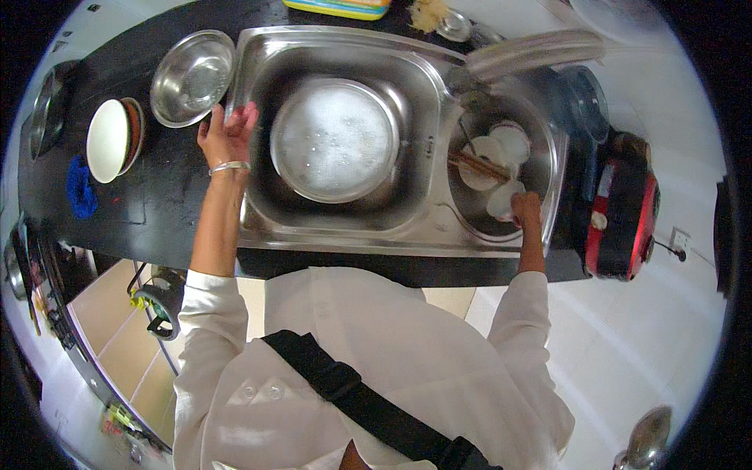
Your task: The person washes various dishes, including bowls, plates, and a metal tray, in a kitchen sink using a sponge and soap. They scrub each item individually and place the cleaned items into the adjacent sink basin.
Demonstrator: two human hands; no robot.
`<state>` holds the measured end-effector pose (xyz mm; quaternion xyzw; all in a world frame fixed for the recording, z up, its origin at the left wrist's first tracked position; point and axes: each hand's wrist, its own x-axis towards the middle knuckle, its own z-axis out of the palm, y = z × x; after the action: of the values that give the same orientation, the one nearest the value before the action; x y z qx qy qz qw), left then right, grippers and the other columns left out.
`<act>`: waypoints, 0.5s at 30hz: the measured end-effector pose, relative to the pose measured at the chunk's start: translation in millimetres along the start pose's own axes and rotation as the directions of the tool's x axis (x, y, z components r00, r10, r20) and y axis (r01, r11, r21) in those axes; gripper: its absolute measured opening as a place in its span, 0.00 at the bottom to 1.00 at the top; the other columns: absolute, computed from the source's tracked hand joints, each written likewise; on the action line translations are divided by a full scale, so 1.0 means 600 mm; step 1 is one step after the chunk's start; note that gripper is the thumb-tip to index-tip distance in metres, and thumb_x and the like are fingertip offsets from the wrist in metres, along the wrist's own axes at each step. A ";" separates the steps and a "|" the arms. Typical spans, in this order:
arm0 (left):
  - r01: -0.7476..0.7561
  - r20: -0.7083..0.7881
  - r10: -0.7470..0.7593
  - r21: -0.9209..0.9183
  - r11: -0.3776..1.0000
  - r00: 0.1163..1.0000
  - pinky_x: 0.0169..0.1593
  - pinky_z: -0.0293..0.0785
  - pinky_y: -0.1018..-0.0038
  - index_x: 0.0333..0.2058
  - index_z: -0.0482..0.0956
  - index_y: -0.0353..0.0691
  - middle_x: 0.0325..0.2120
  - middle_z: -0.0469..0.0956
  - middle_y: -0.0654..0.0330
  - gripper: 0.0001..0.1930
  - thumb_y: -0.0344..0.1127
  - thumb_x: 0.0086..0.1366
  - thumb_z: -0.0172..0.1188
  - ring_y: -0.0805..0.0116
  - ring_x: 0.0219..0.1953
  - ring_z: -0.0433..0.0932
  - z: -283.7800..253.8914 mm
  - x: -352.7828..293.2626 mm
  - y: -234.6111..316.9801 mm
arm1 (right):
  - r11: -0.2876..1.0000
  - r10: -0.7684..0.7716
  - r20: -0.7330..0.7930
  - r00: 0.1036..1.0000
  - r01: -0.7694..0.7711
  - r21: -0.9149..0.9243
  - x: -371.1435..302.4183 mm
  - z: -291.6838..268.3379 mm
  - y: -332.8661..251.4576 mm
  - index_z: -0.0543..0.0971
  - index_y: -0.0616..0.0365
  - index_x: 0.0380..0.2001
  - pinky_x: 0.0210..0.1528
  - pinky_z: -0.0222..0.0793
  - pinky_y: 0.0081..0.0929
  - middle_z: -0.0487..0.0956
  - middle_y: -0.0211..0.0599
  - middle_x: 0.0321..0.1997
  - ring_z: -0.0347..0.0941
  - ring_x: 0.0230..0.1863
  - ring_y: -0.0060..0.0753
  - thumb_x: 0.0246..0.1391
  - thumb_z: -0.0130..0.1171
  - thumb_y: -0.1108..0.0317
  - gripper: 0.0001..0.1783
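Note:
At the left edge of the sink, my left hand is raised with its fingers apart. It is just below the rim of a steel bowl; whether a fingertip touches that rim is hard to tell. My right hand reaches into the small right basin, its fingers closed on the edge of a small white bowl. Beside it in that basin lie more white dishes and brown chopsticks. A round steel basin full of white suds sits in the large sink compartment.
Left on the black counter are stacked bowls and a blue scrubber. A faucet, blurred, reaches over the right basin. A red and black appliance stands at the right. A striped coloured item lies behind the sink.

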<state>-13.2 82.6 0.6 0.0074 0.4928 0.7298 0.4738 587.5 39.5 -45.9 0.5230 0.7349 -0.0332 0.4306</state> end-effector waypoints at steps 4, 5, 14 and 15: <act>-0.091 0.006 0.091 -0.012 0.996 0.996 0.39 0.73 0.55 0.46 0.56 0.33 0.40 0.65 0.37 0.20 0.32 0.57 0.49 0.43 0.38 0.71 0.006 0.009 0.025 | 0.978 -0.173 -0.048 0.984 0.166 -0.130 0.051 0.080 0.005 0.74 0.62 0.24 0.26 0.68 0.36 0.74 0.49 0.22 0.72 0.23 0.43 0.44 0.45 0.71 0.09; -0.071 -0.001 0.071 -0.039 0.997 0.997 0.40 0.73 0.55 0.47 0.54 0.33 0.40 0.65 0.37 0.20 0.32 0.58 0.48 0.42 0.38 0.71 0.019 0.011 0.026 | 0.989 -0.129 -0.062 0.990 0.123 -0.086 0.054 0.104 -0.003 0.74 0.62 0.24 0.26 0.68 0.36 0.74 0.49 0.22 0.72 0.23 0.43 0.44 0.45 0.70 0.09; 0.150 0.029 -0.148 -0.179 0.972 0.989 0.49 0.69 0.62 0.46 0.52 0.19 0.45 0.60 0.36 0.18 0.22 0.57 0.35 0.43 0.47 0.64 0.000 0.071 0.065 | 0.957 -0.236 -0.137 0.962 0.255 0.139 0.061 0.134 -0.013 0.73 0.60 0.22 0.29 0.66 0.39 0.73 0.50 0.21 0.72 0.25 0.42 0.37 0.53 0.66 0.09; 0.155 0.043 -0.149 -0.167 0.974 0.988 0.49 0.69 0.62 0.46 0.53 0.19 0.45 0.61 0.36 0.18 0.22 0.57 0.35 0.43 0.46 0.64 -0.001 0.067 0.063 | 0.965 -0.194 -0.121 0.974 0.211 0.154 0.064 0.171 -0.003 0.72 0.60 0.21 0.31 0.65 0.40 0.73 0.49 0.22 0.71 0.27 0.43 0.34 0.55 0.65 0.10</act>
<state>-61.5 107.7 9.4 -0.0599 0.4205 0.7306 0.5346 644.3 16.1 -136.8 0.4801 0.8008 -0.1105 0.3406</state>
